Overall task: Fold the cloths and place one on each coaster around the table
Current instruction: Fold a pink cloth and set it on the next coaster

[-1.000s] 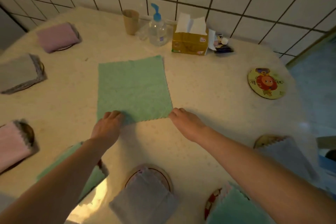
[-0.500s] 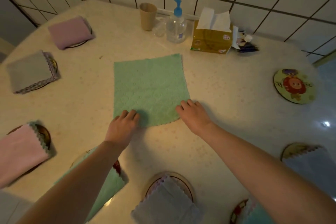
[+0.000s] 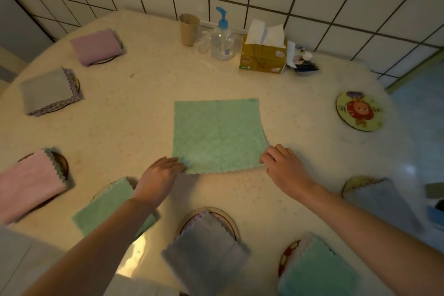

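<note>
A green cloth point(image 3: 217, 134) lies spread flat in the middle of the round table point(image 3: 144, 108). My left hand point(image 3: 158, 178) grips its near left corner and my right hand point(image 3: 286, 168) grips its near right corner. One coaster point(image 3: 359, 110) with a cartoon print sits bare at the right. Folded cloths lie on the other coasters: purple point(image 3: 96, 47), grey point(image 3: 46, 90), pink point(image 3: 28, 182), green point(image 3: 105, 206), grey point(image 3: 206, 247), green point(image 3: 317, 269) and grey point(image 3: 379, 202).
Against the tiled wall at the back stand a paper cup point(image 3: 189, 29), a pump bottle point(image 3: 222, 38), a tissue box point(image 3: 263, 55) and small items point(image 3: 304, 62). The table edge curves away at the right, above a blue floor.
Both hands slid apart from the cloth's near edge to its two near corners. The cloth stays flat; my view has shifted.
</note>
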`<state>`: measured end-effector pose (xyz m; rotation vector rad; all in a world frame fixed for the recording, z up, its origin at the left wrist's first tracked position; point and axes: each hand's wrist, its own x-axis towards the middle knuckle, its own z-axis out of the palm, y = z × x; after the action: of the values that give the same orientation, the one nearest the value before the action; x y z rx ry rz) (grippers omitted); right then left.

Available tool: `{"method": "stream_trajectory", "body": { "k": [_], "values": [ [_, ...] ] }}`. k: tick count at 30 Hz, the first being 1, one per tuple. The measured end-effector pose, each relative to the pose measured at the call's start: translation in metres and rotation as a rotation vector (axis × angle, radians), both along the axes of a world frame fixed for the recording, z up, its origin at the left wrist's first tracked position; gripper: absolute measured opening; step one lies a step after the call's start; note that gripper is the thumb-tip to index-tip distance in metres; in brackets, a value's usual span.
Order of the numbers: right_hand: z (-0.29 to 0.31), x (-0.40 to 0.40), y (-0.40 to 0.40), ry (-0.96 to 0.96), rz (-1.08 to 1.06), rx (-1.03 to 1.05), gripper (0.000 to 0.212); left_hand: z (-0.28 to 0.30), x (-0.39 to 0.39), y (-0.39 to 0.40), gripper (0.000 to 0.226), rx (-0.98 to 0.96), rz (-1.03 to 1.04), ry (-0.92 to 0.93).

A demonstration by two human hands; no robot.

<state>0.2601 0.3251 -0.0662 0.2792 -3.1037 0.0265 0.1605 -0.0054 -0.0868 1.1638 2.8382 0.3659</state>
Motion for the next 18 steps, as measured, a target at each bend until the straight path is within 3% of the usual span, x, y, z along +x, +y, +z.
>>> {"method": "stream_trajectory", "body": {
  "k": [5,9,13,18],
  "values": [
    [0.003,0.078,0.005,-0.071,-0.006,-0.194,0.014,0.016,0.049,0.007,0.035,0.125,0.022,-0.166],
    [0.004,0.122,0.003,-0.175,-0.082,-0.424,0.017,0.024,0.074,0.006,0.04,0.177,0.027,-0.289],
    [0.01,0.137,0.001,-0.263,-0.265,-0.683,0.018,0.029,0.079,0.007,0.029,0.237,0.264,-0.542],
    [0.016,0.118,0.003,-0.156,-0.458,-0.922,0.015,0.024,0.061,0.011,0.01,0.492,0.531,-0.75]
  ]
}}
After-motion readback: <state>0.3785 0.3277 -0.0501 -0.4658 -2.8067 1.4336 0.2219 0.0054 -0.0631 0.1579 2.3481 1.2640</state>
